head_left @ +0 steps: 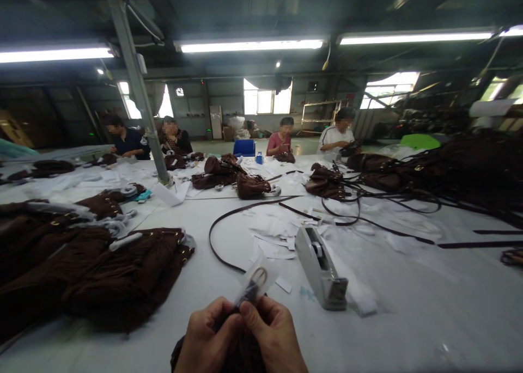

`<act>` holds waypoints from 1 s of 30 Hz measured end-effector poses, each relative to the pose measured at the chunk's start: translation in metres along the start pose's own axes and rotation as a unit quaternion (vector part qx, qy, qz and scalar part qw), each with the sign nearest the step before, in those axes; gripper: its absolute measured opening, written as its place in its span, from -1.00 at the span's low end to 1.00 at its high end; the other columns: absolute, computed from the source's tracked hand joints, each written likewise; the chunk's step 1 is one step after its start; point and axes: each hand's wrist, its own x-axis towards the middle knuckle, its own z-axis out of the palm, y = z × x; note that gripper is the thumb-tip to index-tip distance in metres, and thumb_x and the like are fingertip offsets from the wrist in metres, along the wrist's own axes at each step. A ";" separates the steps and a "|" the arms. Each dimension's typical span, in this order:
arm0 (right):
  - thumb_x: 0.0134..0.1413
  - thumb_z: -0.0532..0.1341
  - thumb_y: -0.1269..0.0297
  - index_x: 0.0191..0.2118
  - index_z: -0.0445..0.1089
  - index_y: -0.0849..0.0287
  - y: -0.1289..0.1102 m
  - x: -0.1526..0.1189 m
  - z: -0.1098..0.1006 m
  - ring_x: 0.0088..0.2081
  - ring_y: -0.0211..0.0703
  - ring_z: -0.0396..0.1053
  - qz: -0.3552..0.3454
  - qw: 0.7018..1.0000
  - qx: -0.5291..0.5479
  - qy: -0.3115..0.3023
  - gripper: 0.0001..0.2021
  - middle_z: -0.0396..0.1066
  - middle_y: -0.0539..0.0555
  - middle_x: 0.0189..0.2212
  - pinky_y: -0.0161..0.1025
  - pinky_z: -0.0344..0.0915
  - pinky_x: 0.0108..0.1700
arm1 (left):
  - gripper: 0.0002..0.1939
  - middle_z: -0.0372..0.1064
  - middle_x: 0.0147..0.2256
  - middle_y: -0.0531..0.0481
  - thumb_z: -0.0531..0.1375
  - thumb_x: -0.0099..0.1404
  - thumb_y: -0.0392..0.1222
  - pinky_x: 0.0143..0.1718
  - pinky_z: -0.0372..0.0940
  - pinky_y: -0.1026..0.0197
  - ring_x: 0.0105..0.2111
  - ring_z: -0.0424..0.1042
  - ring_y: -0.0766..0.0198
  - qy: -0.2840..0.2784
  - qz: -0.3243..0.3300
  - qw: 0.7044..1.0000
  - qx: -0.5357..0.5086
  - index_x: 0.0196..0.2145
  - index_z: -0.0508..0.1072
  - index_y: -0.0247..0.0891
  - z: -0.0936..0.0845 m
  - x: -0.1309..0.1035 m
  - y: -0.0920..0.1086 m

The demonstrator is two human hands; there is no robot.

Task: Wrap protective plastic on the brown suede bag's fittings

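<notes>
Close to me at the table's front, my left hand (pixel 208 337) and my right hand (pixel 275 329) meet with thumbs and fingers pinched together. Between them they grip a dark strap-like piece with a translucent wrapper (pixel 256 280); a pale loop shows through the wrapper at its upper end. Dark brown fabric (pixel 245 356), seemingly part of a bag, hangs below and between my hands, mostly hidden by them. Just right of my right hand stands a grey tape dispenser (pixel 308 253). A small white card (pixel 283 285) lies beyond my fingers.
Brown drawstring bags (pixel 126 275) are heaped on the left. More bags (pixel 253 186) and a large dark pile (pixel 461 166) lie farther off. A long brown strap (pixel 216 226) curves across the white table (pixel 429 318). Several co-workers sit opposite, beyond a metal post (pixel 141 90).
</notes>
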 end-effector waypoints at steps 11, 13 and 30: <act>-0.25 0.44 0.01 -0.42 0.50 0.30 0.018 0.013 0.005 -0.44 -0.16 0.37 -0.074 0.991 -0.079 0.085 -0.60 0.49 0.10 -0.51 -0.30 0.28 -0.39 | -0.63 0.42 -0.55 0.00 0.12 0.31 0.05 -0.48 0.22 0.37 -0.52 0.35 0.29 0.048 0.073 0.994 0.070 -0.42 0.53 -0.28 -0.009 -0.004 -0.012; -0.18 0.41 -0.02 -0.38 0.50 0.30 0.024 0.011 0.007 -0.41 -0.11 0.39 -0.079 0.989 -0.094 0.079 -0.59 0.50 0.12 -0.48 -0.28 0.30 -0.37 | -0.63 0.41 -0.55 0.01 0.13 0.29 0.07 -0.49 0.22 0.37 -0.53 0.34 0.29 0.059 0.061 0.995 0.053 -0.42 0.52 -0.29 -0.006 -0.004 -0.015; -0.02 0.32 0.01 -0.25 0.40 0.19 0.042 0.013 -0.002 -0.43 -0.14 0.41 -0.175 0.967 -0.142 0.120 -0.66 0.45 0.05 -0.48 -0.30 0.33 -0.39 | -0.59 0.20 -0.63 0.12 0.19 0.22 0.15 -0.59 0.09 0.38 -0.61 0.17 0.38 0.054 -0.003 0.995 -0.079 -0.38 0.47 -0.31 -0.003 -0.003 -0.022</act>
